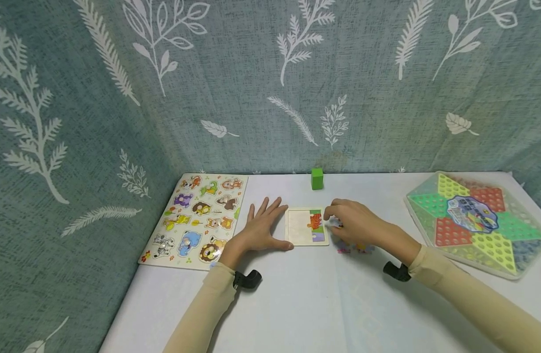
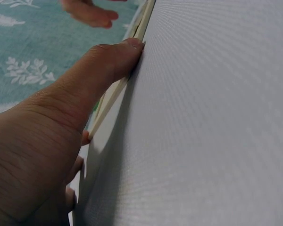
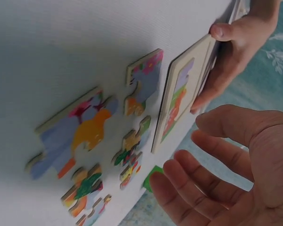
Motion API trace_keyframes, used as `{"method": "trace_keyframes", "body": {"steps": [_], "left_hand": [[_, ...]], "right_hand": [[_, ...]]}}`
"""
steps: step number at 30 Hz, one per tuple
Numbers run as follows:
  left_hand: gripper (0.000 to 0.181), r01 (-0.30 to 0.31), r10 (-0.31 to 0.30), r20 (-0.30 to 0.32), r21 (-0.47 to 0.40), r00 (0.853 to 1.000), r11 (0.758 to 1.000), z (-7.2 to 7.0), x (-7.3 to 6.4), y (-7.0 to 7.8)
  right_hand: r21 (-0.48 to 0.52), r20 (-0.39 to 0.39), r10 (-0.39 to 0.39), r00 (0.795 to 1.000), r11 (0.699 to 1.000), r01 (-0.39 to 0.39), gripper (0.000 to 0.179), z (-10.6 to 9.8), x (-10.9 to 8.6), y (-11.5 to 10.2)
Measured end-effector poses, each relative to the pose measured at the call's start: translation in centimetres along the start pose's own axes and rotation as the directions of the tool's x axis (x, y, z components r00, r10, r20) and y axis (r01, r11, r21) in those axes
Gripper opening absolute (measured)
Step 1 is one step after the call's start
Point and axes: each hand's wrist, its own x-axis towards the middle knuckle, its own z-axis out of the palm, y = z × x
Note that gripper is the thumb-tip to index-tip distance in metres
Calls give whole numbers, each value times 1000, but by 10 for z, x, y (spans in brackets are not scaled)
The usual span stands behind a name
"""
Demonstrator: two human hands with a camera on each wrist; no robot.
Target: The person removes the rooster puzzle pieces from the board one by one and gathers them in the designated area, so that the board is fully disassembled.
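Note:
A small square wooden puzzle tray (image 1: 298, 228) lies on the white table, with joined picture pieces (image 1: 316, 225) along its right side and bare wood at its left. My left hand (image 1: 259, 230) holds the tray at its left side, thumb at the near corner and forefinger at the far one; the thumb (image 2: 108, 59) presses its edge in the left wrist view. Just off the right edge hovers my right hand (image 1: 354, 223), fingers loosely bent around nothing. Several loose jigsaw pieces (image 3: 87, 134) lie under and beside it, partly hidden in the head view.
An animal peg puzzle board (image 1: 195, 223) lies to the left, close to my left forearm. A green block (image 1: 317, 179) stands behind the tray near the curtain (image 1: 253, 98). At the right is a star-patterned board game in a clear case (image 1: 475, 220).

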Motion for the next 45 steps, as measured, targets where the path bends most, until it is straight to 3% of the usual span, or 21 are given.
{"method": "trace_keyframes", "body": {"steps": [9, 24, 33, 45], "left_hand": [[113, 1, -2, -11, -12, 1000, 1000, 1, 0, -1], [112, -7, 7, -19, -9, 1000, 1000, 1, -1, 0], [112, -3, 4, -14, 1, 1000, 1000, -1, -1, 0], [112, -1, 1, -6, 11, 1000, 1000, 0, 0, 0]], "right_hand": [[4, -1, -33, 999, 999, 33, 17, 7, 17, -3], [-19, -1, -26, 1000, 999, 26, 8, 23, 42, -6], [-44, -15, -18, 1000, 999, 17, 5, 29, 49, -4], [-42, 23, 28, 999, 999, -27, 7, 27, 52, -2]]}}
